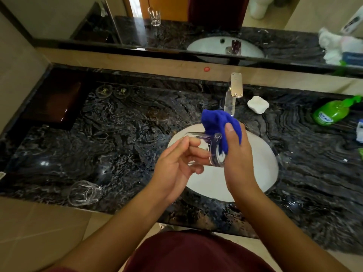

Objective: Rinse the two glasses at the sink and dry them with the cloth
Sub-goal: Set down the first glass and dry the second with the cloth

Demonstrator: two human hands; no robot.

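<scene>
Left hand (176,163) gripping glass (204,150) sideways over the white sink (261,173), base turned right toward blue cloth (220,126) clutched and pressed on by right hand (237,152), presumably for drying; second glass (84,193) standing near left on counter (127,124).
</scene>
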